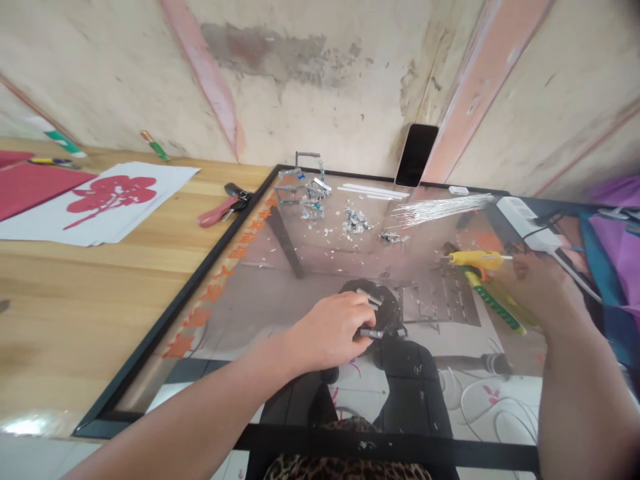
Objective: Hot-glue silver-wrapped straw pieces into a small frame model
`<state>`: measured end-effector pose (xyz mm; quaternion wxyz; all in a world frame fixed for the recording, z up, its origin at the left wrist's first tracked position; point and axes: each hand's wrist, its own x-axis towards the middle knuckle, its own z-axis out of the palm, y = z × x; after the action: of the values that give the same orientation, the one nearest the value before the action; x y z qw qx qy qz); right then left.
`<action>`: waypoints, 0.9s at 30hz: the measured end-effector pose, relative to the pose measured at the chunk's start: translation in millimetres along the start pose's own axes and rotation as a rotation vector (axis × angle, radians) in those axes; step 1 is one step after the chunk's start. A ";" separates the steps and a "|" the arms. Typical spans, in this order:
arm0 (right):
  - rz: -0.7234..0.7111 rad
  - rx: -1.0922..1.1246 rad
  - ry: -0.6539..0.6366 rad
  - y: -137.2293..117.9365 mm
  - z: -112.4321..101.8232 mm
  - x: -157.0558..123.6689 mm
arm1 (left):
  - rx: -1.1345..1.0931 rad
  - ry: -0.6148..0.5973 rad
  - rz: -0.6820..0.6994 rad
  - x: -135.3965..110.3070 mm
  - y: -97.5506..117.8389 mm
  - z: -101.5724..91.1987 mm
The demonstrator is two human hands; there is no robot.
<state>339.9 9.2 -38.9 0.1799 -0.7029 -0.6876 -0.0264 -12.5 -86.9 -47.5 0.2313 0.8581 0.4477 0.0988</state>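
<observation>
Over the middle of the glass tabletop (310,287), my left hand (345,327) is closed on a small silver-grey bent strip (371,333). Its ends stick out past my fingers, which hide the rest. On the right, my right hand (543,290) is curled at the rear of a yellow glue gun (475,260), its handle partly covered and blurred. A white glue stick (507,257) shows from the gun's back, and its nozzle points left. Beneath the gun lies a tool with green and yellow handles (497,309).
Silver scraps (356,220), grey bent pieces (313,193), white sticks (373,192) and thin wires (443,210) lie toward the back. A phone (417,155) leans on the wall. A power strip (527,220) is at right; scissors (225,207) and paper (107,207) are at left.
</observation>
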 end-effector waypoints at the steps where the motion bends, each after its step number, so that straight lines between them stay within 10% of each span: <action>1: -0.010 -0.029 0.000 -12.8 -3.4 -6.8 | 0.000 -0.001 -0.001 -0.2 -0.7 -0.3; 7: -0.556 0.256 -0.722 -103.1 -7.7 -56.4 | -0.008 0.007 -0.002 -0.9 -5.4 -1.0; 27: -0.619 0.152 -0.670 -143.4 9.6 -83.9 | 0.014 0.000 0.035 -0.6 -7.3 -2.9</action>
<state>193.5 -69.9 -40.7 -0.0176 -0.4191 -0.8853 0.2005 -19.2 -82.8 -48.5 0.2235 0.8674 0.4332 0.1000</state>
